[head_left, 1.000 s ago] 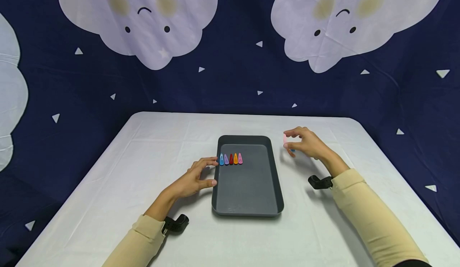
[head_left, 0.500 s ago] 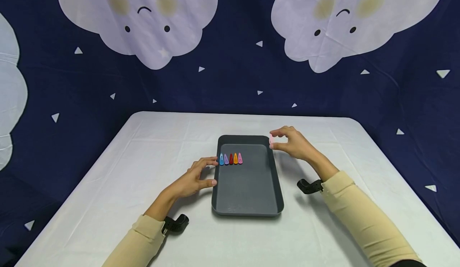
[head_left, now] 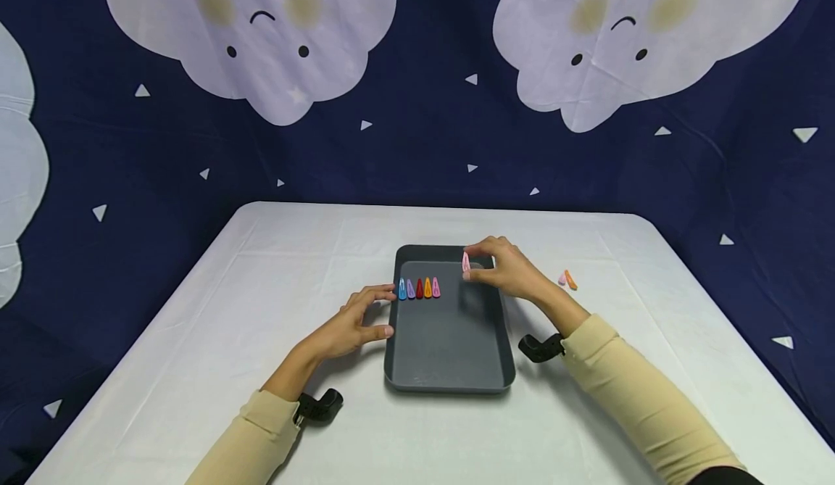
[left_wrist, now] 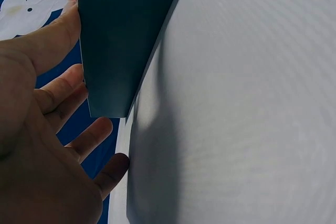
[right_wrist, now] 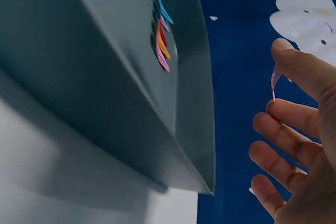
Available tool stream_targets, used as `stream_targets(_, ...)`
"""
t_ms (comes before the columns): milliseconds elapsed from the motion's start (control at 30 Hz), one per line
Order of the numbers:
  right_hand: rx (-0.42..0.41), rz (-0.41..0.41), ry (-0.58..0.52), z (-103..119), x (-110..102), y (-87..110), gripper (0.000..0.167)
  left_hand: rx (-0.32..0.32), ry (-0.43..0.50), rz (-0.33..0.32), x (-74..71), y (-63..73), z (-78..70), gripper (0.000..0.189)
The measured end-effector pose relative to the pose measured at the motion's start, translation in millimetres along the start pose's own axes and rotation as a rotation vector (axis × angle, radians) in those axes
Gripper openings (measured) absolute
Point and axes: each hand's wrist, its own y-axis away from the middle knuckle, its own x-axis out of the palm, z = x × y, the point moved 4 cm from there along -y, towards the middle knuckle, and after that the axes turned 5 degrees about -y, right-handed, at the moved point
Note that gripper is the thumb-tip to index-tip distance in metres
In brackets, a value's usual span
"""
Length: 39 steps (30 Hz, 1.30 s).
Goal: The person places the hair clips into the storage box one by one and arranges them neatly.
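My right hand (head_left: 507, 269) pinches a light pink snap hair clip (head_left: 466, 261) upright between thumb and forefinger, over the upper right of a dark grey tray (head_left: 450, 347). In the right wrist view the clip (right_wrist: 274, 81) spans thumb tip to forefinger tip, the other fingers spread. A row of hair clips lies along the tray's upper left: blue (head_left: 401, 289), purple (head_left: 411, 290), red (head_left: 420, 289), orange (head_left: 428, 288) and pink (head_left: 436, 288). My left hand (head_left: 349, 331) rests with relaxed fingers at the tray's left rim; the left wrist view shows its thumb (left_wrist: 60, 35) against the wall.
Right of the tray, an orange hair clip (head_left: 570, 280) and a pale pinkish one (head_left: 562, 280) lie on the white-covered table (head_left: 293, 253). A dark blue cloth (head_left: 424, 159) with clouds hangs behind the table.
My right hand has carried the light pink clip leftward from the table's right side to over the tray, uncovering the clips lying there. The left hand has stayed put.
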Motion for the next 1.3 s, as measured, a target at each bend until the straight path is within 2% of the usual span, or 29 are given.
stream_targets(533, 0.04, 0.039, 0.003, 17.3, 21.1, -12.7, 0.054, -0.003, -0.004, 0.003, -1.4, -0.7, -1.5, 0.056)
stream_targets(1000, 0.105, 0.101, 0.095, 2.6, 45.2, -21.4, 0.048, 0.008, -0.019, -0.002, -1.1, -0.8, -1.5, 0.056)
stream_targets(1300, 0.102, 0.137, 0.155, -3.4, 54.5, -24.0, 0.046, 0.009, -0.016, -0.003, -0.2, -0.4, -0.7, 0.055)
